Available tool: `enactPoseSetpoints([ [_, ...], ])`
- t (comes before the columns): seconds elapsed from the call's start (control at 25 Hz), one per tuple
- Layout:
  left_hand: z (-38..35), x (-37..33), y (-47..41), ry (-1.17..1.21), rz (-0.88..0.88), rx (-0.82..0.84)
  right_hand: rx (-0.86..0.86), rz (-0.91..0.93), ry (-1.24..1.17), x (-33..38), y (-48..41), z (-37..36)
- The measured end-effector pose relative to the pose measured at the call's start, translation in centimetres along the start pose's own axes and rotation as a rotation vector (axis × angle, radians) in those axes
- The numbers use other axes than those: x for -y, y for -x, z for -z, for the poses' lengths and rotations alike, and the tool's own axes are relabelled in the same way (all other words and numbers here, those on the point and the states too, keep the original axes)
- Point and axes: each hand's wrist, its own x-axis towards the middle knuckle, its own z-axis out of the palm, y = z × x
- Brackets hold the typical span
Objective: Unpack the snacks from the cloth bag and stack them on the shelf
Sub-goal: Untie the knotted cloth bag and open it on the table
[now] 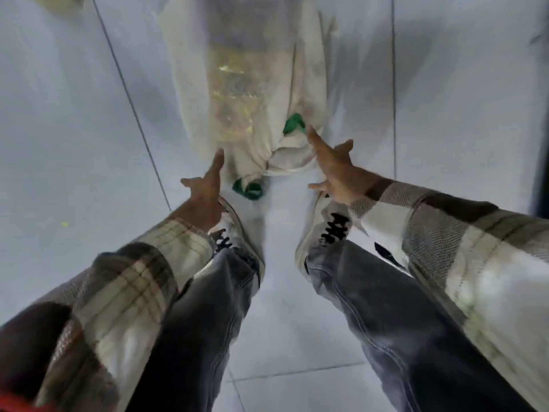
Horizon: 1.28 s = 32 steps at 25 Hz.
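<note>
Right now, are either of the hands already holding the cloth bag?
No. Both the left hand and the right hand are spread open, reaching toward the cloth bag on the floor, with nothing gripped.

Both open hands (205,185) (334,168) beside knotted cloth bag (252,93) on floor (59,114)

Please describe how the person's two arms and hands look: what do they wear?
Both arms wear long plaid sleeves in cream, grey and dark brown. The left sleeve and right sleeve end at the wrists. The left hand and right hand are bare, without gloves.
</note>
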Motion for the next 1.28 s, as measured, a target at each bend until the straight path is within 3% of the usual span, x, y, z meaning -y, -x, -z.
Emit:
enactPoseSetpoints([
  [0.12, -0.4, -1.8, -2.4, 0.065, 0.033, 0.167, 0.162, -0.064, -0.121, 0.3, -1.9, -1.0],
  [0.24, -0.2, -2.5, -4.4, 0.019, 0.006, 0.204, 0.231, 0.009, 0.222, -0.3, -3.4, -0.4],
  [0.36, -0.5, -2.2, -4.8, -0.052, -0.009, 0.175, 0.092, 0.034, 0.364, -0.5, -4.2, 0.7],
  [0.44, -1.0, -2.2, -4.0, -0.163, -0.007, 0.01, -0.038, 0.003, 0.372, -0.1, -4.2, 0.3],
  [0.56, -1.2, -1.7, -1.2, -0.331, -0.131, -0.145, -0.093, 0.002, 0.398, 1.1, -2.6, -0.5],
  [0.68, -0.2, -3.0, 2.5, -0.245, -0.218, -0.121, -0.158, 0.095, 0.395, 3.6, 0.3, 0.0],
  [1.0, 4.1, -13.0, 19.9, 0.069, -0.59, 0.132, -0.113, 0.364, 0.033, 14.6, 16.1, 1.2],
  [1.28, 14.6, -12.6, 42.8, -0.018, -0.812, 0.155, -0.029, 0.466, -0.006, 16.8, 40.6, 5.2],
])
